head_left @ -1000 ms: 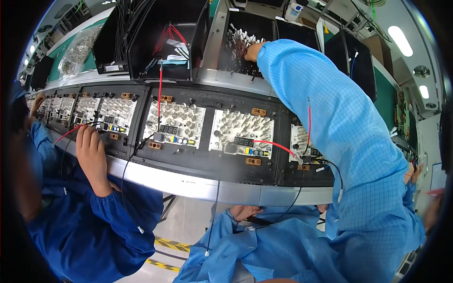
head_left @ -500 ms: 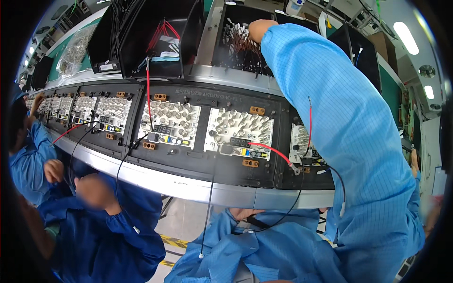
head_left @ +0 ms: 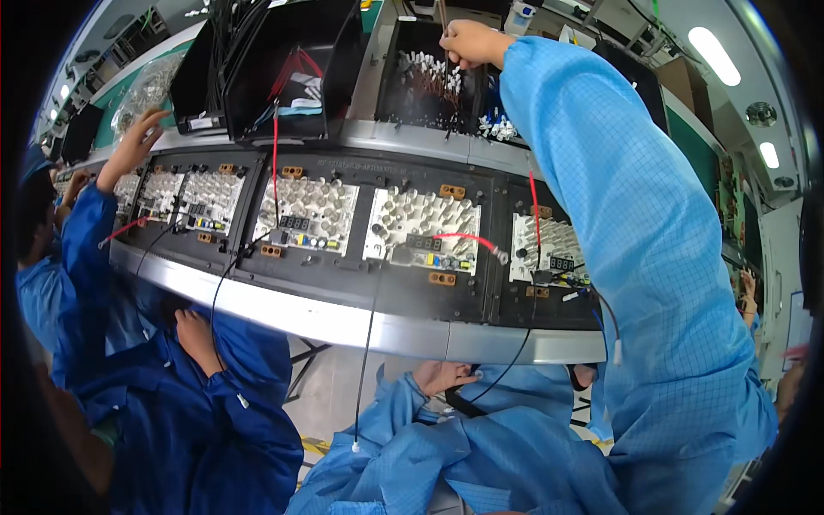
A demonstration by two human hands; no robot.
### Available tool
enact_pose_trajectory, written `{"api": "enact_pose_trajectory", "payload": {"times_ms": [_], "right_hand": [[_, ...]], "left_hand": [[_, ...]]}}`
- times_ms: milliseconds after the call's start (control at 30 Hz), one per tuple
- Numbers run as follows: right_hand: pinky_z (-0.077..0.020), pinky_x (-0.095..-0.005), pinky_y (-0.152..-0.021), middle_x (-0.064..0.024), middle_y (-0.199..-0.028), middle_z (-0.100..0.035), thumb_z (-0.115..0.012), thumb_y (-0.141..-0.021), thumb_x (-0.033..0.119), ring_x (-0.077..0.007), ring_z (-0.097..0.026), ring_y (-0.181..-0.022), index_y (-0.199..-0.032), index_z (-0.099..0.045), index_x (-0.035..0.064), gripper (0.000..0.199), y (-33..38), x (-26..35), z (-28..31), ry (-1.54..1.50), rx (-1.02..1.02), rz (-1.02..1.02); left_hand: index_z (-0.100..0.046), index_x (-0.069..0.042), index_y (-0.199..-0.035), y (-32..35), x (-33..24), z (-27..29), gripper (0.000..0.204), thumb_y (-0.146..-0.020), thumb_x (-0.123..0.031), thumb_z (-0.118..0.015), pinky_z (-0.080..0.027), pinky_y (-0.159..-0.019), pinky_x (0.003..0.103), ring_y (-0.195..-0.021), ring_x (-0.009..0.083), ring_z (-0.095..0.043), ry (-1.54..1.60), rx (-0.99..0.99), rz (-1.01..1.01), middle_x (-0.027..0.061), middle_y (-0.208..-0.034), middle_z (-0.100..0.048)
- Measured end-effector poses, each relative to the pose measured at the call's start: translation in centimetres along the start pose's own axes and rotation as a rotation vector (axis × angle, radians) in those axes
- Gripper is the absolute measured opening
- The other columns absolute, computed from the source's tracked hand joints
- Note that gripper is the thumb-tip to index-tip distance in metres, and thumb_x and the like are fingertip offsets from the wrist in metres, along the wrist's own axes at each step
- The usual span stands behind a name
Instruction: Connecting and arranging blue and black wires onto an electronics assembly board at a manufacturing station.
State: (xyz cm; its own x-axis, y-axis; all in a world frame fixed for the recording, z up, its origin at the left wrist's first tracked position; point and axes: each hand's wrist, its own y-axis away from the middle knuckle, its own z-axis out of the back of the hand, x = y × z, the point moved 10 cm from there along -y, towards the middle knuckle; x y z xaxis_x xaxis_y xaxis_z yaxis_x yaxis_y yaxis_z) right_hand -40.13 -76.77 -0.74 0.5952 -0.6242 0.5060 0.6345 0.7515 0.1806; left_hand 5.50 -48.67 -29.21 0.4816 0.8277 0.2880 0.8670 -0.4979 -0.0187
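Observation:
My right hand [head_left: 474,43], at the end of an outstretched arm, is above a black bin [head_left: 384,81] of brown wires with white connectors [head_left: 433,77]. Its fingers are pinched on a brown wire [head_left: 442,12] that sticks up past them. My left hand [head_left: 439,376] is low, near the silver front rail, with its fingers apart and nothing visible in it. Between the hands lies a white circuit board [head_left: 386,202] with metal cylinders and a dark digit display [head_left: 424,244]. A red wire [head_left: 468,237] with a ring terminal lies across it.
More boards [head_left: 309,210] sit in black trays along the line. A black bin [head_left: 339,60] holds red wires; white connectors [head_left: 498,127] fill another beside my right sleeve. At left, a co-worker in dark blue raises one hand [head_left: 133,148]. Black cables [head_left: 367,360] hang over the silver rail [head_left: 378,330].
My right hand has risen out of the wire bin with a brown wire. The boards have shifted slightly left in view. More of my left hand shows, and the co-worker's hand has gone up.

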Motion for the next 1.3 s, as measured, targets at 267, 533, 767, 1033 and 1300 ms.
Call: {"api": "enact_pose_trajectory", "payload": {"times_ms": [267,533,767,1033,1300], "right_hand": [[-0.0483,-0.0276,-0.052,-0.0082,-0.067,-0.059,-0.054,-0.089,0.015,-0.0156,-0.058,-0.057,-0.083,-0.057,-0.0009,0.017,6.3,8.5,8.8,-0.2,-0.375,0.379],[-0.0486,-0.0256,-0.062,-0.001,-0.074,-0.059,-0.052,-0.094,0.017,-0.0114,-0.056,-0.066,-0.093,-0.058,0.0004,0.017,31.7,21.3,12.8,-0.282,-0.511,0.468],[-0.0366,-0.0209,-0.049,-0.001,-0.062,-0.045,-0.049,-0.095,0.032,-0.0086,-0.04,-0.047,-0.09,-0.044,0.0035,0.029,52.7,19.2,3.1,-0.553,-0.461,0.454],[-0.0375,-0.0212,-0.054,-0.0058,-0.071,-0.05,-0.047,-0.096,0.019,-0.0088,-0.044,-0.056,-0.095,-0.043,0.0028,0.017,60.7,13.1,-9.9,-0.597,-0.414,0.25],[-0.0406,-0.0217,-0.053,-0.0086,-0.078,-0.056,-0.05,-0.096,0.018,-0.0095,-0.051,-0.059,-0.092,-0.053,-0.0026,0.021,59.3,14.5,-11.9,-0.469,-0.382,0.501]], "left_hand": [[-0.054,-0.008,-0.106,0.3,1.2,0.2,0.023,-0.096,-0.027,-0.046,-0.031,-0.108,0.046,-0.098,0.0204,-0.054,-0.068,0.033,0.004,0.0079,-0.1,-0.056],[-0.057,-0.004,-0.099,2.5,8.0,-2.7,0.027,-0.1,-0.024,-0.04,-0.042,-0.093,0.035,-0.09,0.0195,-0.058,-0.617,0.129,0.229,0.0078,-0.088,-0.06],[-0.059,-0.001,-0.102,7.8,11.8,-20.7,0.021,-0.096,-0.018,-0.047,-0.046,-0.077,0.03,-0.083,0.0179,-0.058,-1.749,0.225,-0.132,0.0092,-0.092,-0.061],[-0.059,0.001,-0.111,10.5,11.4,-32.5,0.026,-0.087,-0.008,-0.059,-0.048,-0.077,0.033,-0.088,0.0265,-0.062,-1.976,0.144,-0.574,0.0146,-0.097,-0.063],[-0.063,-0.002,-0.1,11.6,12.7,-29.2,0.018,-0.083,-0.008,-0.063,-0.05,-0.065,0.036,-0.077,0.0343,-0.063,-2.312,-0.237,-0.544,0.0139,-0.087,-0.066]]}}
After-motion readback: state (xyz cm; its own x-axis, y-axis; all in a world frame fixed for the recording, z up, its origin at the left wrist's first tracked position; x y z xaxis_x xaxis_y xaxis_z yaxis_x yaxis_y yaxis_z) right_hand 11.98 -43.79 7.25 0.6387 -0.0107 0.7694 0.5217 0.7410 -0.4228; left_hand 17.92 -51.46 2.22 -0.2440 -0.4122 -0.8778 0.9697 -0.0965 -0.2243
